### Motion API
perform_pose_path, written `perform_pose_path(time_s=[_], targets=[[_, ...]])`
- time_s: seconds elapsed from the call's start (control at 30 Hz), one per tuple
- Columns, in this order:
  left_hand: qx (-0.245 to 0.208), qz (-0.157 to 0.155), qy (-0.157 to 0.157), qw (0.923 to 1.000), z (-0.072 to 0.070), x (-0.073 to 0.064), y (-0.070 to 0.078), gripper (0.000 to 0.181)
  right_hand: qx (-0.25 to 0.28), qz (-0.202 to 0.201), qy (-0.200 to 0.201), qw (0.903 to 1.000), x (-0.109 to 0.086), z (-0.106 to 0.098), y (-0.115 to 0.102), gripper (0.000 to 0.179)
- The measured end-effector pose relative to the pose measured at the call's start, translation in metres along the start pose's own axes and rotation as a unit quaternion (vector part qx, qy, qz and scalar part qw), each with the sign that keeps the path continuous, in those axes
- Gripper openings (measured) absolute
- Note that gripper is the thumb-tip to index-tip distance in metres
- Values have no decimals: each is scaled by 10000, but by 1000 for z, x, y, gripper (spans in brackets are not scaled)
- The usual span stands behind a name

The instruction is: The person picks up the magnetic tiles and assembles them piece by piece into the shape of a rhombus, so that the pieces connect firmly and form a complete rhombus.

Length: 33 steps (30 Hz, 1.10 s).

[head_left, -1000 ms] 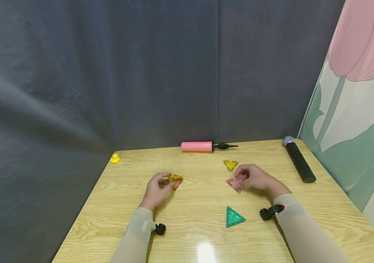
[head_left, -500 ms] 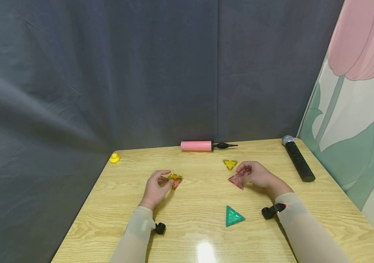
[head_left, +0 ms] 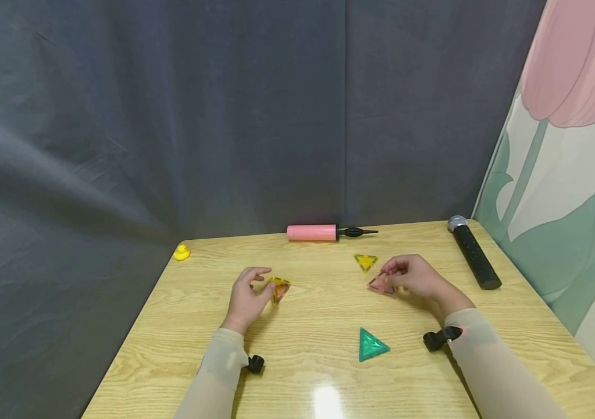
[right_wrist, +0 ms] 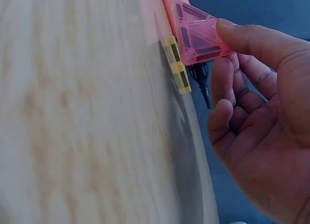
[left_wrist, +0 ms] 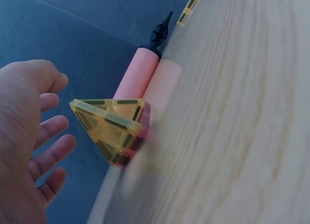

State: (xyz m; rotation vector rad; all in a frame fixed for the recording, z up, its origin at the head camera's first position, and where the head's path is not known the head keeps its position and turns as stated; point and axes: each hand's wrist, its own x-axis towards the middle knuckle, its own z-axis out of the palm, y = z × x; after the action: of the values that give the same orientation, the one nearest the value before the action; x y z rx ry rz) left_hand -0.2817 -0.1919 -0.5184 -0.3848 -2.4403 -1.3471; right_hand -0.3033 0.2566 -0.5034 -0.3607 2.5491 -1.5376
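My left hand [head_left: 247, 295] is beside a small peaked shape of joined see-through triangular magnetic tiles, a yellow tile [left_wrist: 106, 125] and a pink one [left_wrist: 140, 137]. In the left wrist view a gap shows between its spread, loosely bent fingers and the tiles. Between thumb and fingers, my right hand [head_left: 414, 276] pinches a pink triangular magnetic tile [right_wrist: 198, 35] by one corner, above the table. Just beyond that hand lies a flat yellow triangular tile [head_left: 366, 262]. A green triangular tile [head_left: 372, 345] lies nearer to me.
Along the back of the wooden table [head_left: 307, 331] lies a pink hand pump [head_left: 312, 233] with a black nozzle. A yellow toy duck [head_left: 182, 252] sits at the far left corner, a black microphone [head_left: 475, 256] at the far right. A dark curtain [head_left: 255, 116] hangs behind.
My left fingers have spread away from the yellow and pink tiles, which stay in place. The right hand has shifted slightly right and away from me, turning its pink tile flatter.
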Motion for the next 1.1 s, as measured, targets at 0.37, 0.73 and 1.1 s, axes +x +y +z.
perform_pose_path(time_s=[0.37, 0.73, 1.1], targets=[[95, 794, 231, 9965, 1, 2, 22, 29, -15, -210, 290, 9994, -1, -9, 2, 18], [181, 1290, -41, 9915, 12, -2, 46, 30, -248, -353, 601, 9973, -6, -21, 2, 20], [28, 1254, -798, 9889, 32, -10, 58, 27, -279, -248, 806, 9960, -10, -34, 3, 26]])
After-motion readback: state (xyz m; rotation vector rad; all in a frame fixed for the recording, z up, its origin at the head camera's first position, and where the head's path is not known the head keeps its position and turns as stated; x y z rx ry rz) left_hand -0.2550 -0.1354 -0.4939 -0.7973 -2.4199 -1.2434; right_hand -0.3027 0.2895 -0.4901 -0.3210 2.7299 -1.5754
